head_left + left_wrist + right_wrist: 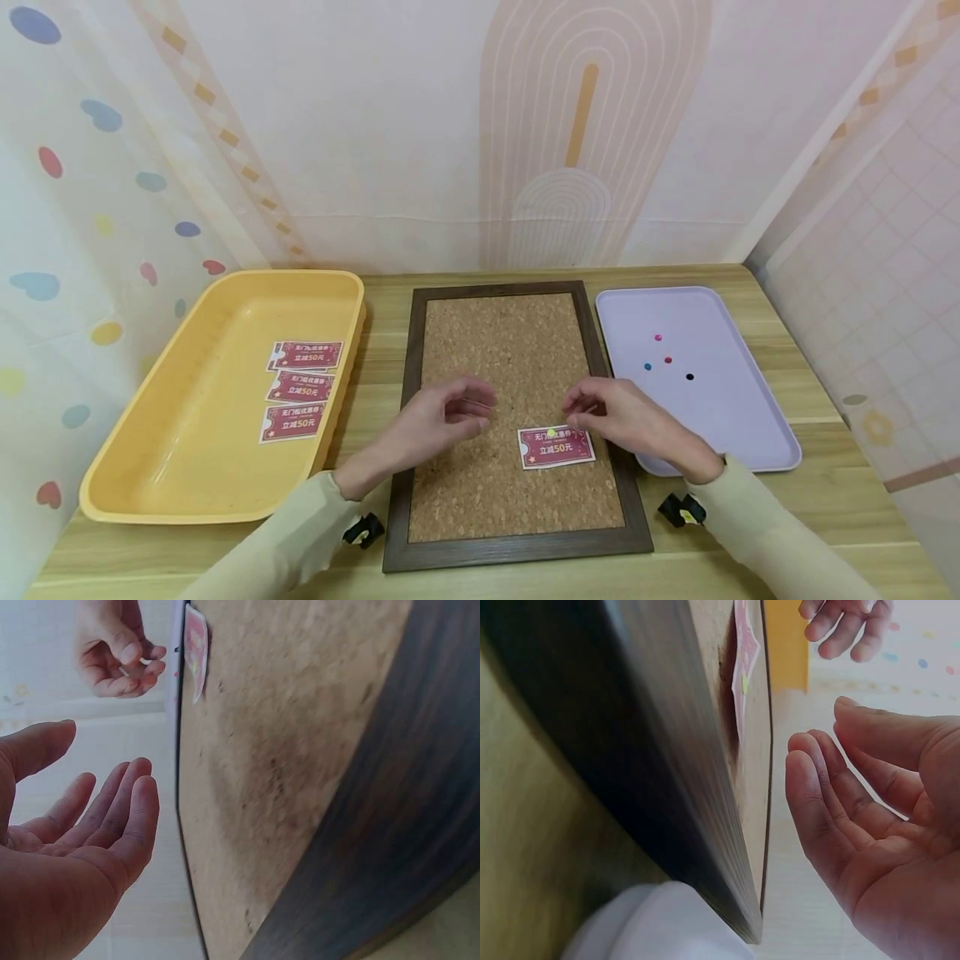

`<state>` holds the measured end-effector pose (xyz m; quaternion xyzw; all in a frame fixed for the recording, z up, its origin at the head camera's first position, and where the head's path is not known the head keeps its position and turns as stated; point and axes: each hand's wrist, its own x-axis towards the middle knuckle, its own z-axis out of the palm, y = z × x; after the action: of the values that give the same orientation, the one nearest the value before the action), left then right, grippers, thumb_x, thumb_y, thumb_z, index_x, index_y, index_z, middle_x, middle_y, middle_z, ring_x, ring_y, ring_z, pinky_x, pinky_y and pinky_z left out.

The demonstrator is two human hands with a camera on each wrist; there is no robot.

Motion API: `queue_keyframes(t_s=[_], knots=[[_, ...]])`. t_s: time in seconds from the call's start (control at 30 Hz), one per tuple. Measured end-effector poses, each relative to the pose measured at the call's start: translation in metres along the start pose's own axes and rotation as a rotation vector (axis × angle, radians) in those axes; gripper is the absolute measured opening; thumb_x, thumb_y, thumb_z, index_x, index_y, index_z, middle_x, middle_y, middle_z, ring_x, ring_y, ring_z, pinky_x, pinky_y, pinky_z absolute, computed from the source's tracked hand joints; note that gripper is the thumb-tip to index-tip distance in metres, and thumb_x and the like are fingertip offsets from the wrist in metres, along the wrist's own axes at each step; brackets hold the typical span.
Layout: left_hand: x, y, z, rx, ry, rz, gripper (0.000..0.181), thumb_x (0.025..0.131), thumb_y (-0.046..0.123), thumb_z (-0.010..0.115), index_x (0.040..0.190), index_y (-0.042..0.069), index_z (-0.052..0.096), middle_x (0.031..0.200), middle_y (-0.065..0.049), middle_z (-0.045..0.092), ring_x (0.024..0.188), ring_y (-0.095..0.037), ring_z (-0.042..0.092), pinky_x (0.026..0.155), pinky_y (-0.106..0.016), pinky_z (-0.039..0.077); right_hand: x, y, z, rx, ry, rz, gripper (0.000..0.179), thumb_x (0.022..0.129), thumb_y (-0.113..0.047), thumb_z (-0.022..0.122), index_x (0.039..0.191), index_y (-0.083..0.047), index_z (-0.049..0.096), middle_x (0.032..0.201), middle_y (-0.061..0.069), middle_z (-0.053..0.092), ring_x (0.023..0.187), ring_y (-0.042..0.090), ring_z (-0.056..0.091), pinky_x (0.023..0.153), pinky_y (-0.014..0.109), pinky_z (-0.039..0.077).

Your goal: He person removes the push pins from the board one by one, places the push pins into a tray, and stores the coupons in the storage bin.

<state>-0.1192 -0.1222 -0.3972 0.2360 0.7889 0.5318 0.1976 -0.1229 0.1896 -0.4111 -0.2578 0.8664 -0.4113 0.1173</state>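
A dark-framed cork board (465, 508) lies on the table between both arms. Toward its lower right, a red coupon (557, 450) with a white border is on the cork, a yellow-green pushpin (551, 432) at its top edge. My left hand (450, 417) hovers above the cork left of the coupon, fingers loosely bent around nothing. Just over the coupon's upper right corner is my right hand (618, 412), its fingers relaxed. In the right wrist view that hand (877, 817) holds nothing, and the coupon (744, 667) stands slightly off the cork.
At the left sits a yellow tray (202, 400) with several red coupons (300, 387) along its right side. A lilac tray (720, 425) to the right of the board carries several pushpins, among them a black pushpin (690, 377). Patterned curtains (390, 125) hang behind the table.
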Motion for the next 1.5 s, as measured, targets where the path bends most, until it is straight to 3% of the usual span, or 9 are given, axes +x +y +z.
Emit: queue_keyframes(t_s=[0.43,1.03,1.33,1.5], knots=[[0.013,-0.007,0.024,0.08,-0.014,-0.104,0.035,0.098,0.007,0.07,0.132,0.001,0.061,0.126,-0.013,0.069,0.115,-0.027,0.068,0.095,-0.039,0.056,0.007,0.002,0.007,-0.023,-0.087,-0.009,0.01,0.096,-0.006,0.072,0.106,-0.006,0.074,0.097,-0.002,0.073,0.087,0.005,0.066,0.078,0.026,0.055],[0.028,-0.009,0.037,0.236,-0.019,-0.08,0.033,0.094,0.003,0.073,0.126,0.0,0.065,0.121,-0.011,0.068,0.099,-0.018,0.068,0.083,-0.029,0.057,0.015,-0.003,0.011,-0.165,-0.168,0.004,0.011,0.094,-0.006,0.073,0.103,-0.011,0.076,0.097,-0.008,0.069,0.085,0.006,0.058,0.076,0.026,0.051],[0.034,-0.006,0.039,0.238,-0.041,-0.062,0.03,0.092,-0.002,0.072,0.121,-0.004,0.065,0.111,-0.01,0.068,0.095,-0.015,0.066,0.083,-0.027,0.055,0.021,-0.005,0.01,-0.205,-0.193,-0.024,0.01,0.094,-0.003,0.072,0.097,-0.013,0.076,0.093,-0.009,0.069,0.081,0.004,0.056,0.074,0.026,0.05],[0.037,-0.005,0.038,0.228,-0.045,-0.082,0.031,0.092,-0.002,0.073,0.121,-0.004,0.065,0.11,-0.01,0.069,0.093,-0.014,0.065,0.082,-0.026,0.055,0.023,-0.007,0.01,-0.206,-0.207,-0.027,0.011,0.094,-0.002,0.071,0.094,-0.013,0.075,0.087,-0.011,0.068,0.075,0.003,0.054,0.069,0.024,0.048]])
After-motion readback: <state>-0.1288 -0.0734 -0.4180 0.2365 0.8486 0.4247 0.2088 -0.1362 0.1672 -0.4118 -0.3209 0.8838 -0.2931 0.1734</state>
